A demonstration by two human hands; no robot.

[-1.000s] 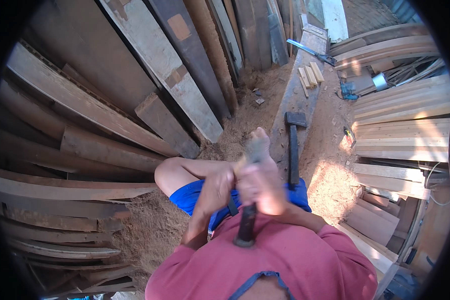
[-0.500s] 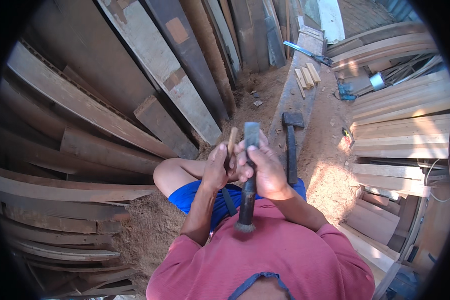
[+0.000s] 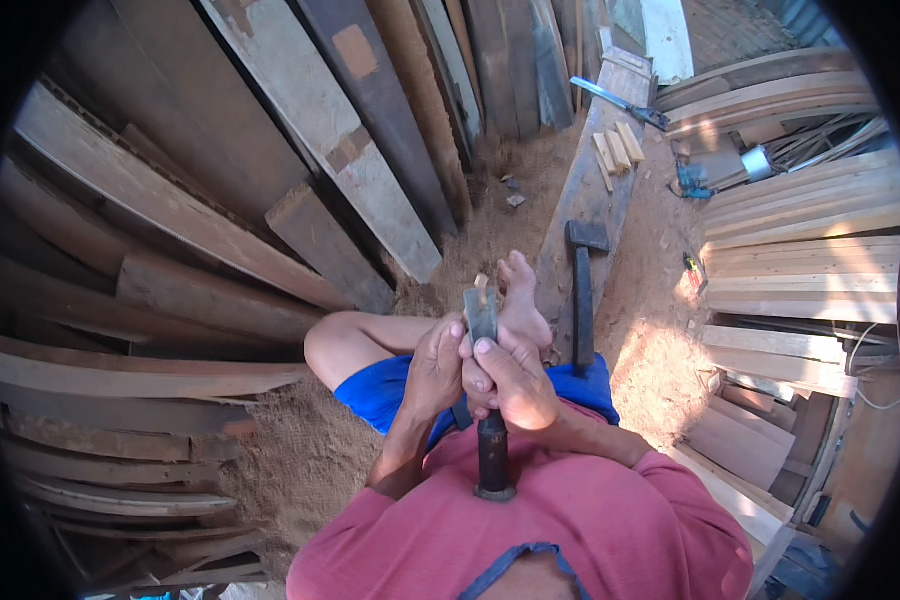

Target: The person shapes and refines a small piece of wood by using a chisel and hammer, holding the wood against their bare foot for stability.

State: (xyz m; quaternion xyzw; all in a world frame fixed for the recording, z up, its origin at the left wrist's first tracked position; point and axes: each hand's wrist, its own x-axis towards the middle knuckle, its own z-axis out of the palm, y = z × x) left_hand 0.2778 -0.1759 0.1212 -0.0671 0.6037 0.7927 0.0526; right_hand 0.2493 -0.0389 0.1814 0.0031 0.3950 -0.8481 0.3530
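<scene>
I sit on sawdust in blue shorts, with my bare foot (image 3: 522,296) stretched out ahead. Both hands hold a chisel (image 3: 484,318) with a flat grey metal blade and a dark round handle (image 3: 493,455) that points back at my red shirt. My left hand (image 3: 434,368) wraps the shaft from the left, thumb at the blade's base. My right hand (image 3: 508,382) grips it from the right, thumb pressed on the blade. A small piece of pale wood (image 3: 481,283) shows just past the blade tip.
A hammer with a dark head (image 3: 582,292) lies on a plank (image 3: 590,190) to the right of my foot. Several short wood blocks (image 3: 615,148) and a saw (image 3: 620,100) rest farther along it. Boards lean on the left (image 3: 300,150); stacked planks (image 3: 800,260) lie right.
My hands and the chisel have dropped lower and closer to my foot. The blade now points forward in clear view, after a blurred motion a second ago.
</scene>
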